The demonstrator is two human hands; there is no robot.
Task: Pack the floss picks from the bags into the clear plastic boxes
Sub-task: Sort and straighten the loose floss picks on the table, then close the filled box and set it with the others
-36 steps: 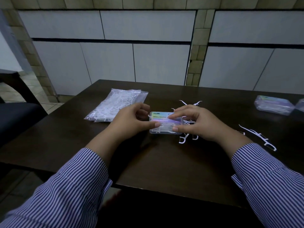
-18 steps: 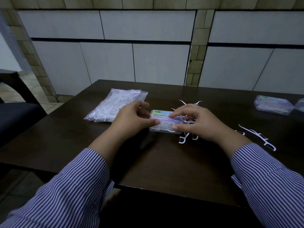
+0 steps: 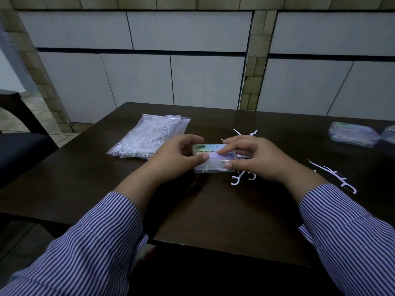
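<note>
A small clear plastic box [image 3: 211,165] with a shiny label on its lid lies at the middle of the dark table [image 3: 213,210]; white floss picks show through its front wall. My left hand [image 3: 177,157] grips its left end, thumb on the lid. My right hand [image 3: 254,159] holds its right end, with forefinger on the lid and thumb at the front edge. A clear zip bag [image 3: 149,136] full of white floss picks lies to the left. Loose floss picks [image 3: 237,180] lie under and behind my right hand, and others [image 3: 335,175] lie to the right.
Two more clear boxes [image 3: 352,135] with picks inside sit at the far right of the table, one cut off by the frame edge. A dark chair [image 3: 19,150] stands to the left. A tiled wall rises behind the table. The table's near edge is between my forearms.
The box has tilted slightly, its lid facing me more. My right forefinger has slid along the lid and my left thumb has shifted on it. Both hands stay on the box.
</note>
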